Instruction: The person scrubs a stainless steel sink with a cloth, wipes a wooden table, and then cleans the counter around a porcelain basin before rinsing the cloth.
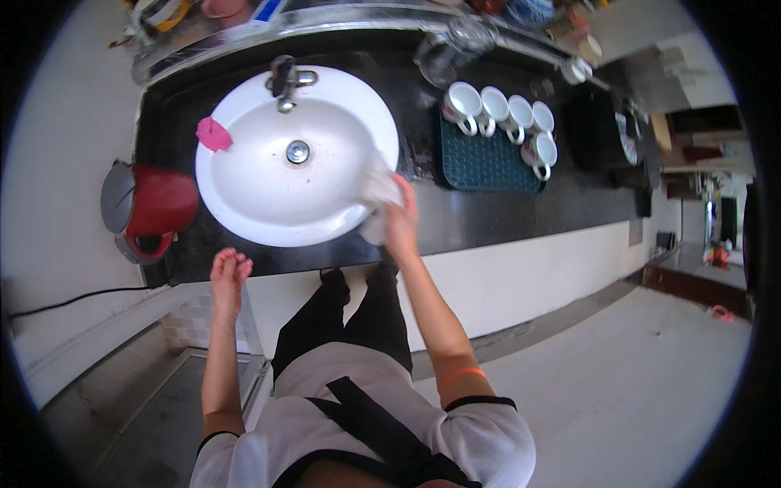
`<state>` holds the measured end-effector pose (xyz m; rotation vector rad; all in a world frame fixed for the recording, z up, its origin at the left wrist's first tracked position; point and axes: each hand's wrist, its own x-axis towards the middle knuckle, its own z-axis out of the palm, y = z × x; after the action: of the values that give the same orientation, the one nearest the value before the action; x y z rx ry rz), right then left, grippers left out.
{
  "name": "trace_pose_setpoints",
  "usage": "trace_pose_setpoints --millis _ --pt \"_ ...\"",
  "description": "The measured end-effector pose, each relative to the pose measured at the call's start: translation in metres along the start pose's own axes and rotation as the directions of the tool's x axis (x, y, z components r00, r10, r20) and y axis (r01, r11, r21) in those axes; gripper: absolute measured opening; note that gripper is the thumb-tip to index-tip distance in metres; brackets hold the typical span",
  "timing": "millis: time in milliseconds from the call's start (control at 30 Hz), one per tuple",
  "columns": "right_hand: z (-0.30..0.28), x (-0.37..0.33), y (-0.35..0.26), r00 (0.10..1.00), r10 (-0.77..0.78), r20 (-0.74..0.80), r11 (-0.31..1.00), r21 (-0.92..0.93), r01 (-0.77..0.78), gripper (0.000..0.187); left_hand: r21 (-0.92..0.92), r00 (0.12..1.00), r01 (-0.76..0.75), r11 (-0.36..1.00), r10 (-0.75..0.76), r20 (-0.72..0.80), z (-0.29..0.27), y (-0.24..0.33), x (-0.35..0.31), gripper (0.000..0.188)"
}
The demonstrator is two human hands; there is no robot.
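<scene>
A white oval sink (244, 195) is set in the black counter, with a metal tap (285, 89) at its far rim and a round drain (298, 152) in the basin. My right hand (402, 218) grips a pale, whitish cloth (379, 191), pressed against the sink's right rim and hanging partly over the counter; the cloth is a little blurred. Near the counter's front edge, left of centre, my left hand (230, 275) is raised with loosely curled fingers apart, holding nothing. A crumpled pink cloth (213, 135) lies on the sink's left rim.
A red kettle (163, 203) with a black cord stands left of the sink. To the right, several white mugs (464, 102) stand on a dark green tray (480, 167). Behind them is a clear glass jug (439, 61). A black appliance (602, 130) sits farther right.
</scene>
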<state>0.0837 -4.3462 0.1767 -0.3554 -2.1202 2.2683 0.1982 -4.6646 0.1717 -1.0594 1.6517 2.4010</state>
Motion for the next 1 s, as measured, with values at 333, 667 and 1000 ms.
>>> trace_pose_setpoints --millis 333,667,1000 --pt "-0.060 0.019 0.110 0.936 -0.352 0.010 0.341 -0.930 0.139 0.039 0.048 0.973 0.215 0.975 -0.210 -0.096 -0.045 -0.057 -0.051 0.010" --pt "0.015 0.248 0.108 0.918 -0.390 0.068 0.232 -0.958 0.170 0.038 0.011 0.950 0.195 0.981 -0.186 -0.251 -0.025 -0.050 -0.033 0.010" --pt "0.110 0.368 0.108 0.862 -0.289 0.417 0.306 -0.813 0.496 0.036 0.379 0.709 -0.104 0.920 0.336 -0.620 -0.105 0.040 -0.018 0.055"
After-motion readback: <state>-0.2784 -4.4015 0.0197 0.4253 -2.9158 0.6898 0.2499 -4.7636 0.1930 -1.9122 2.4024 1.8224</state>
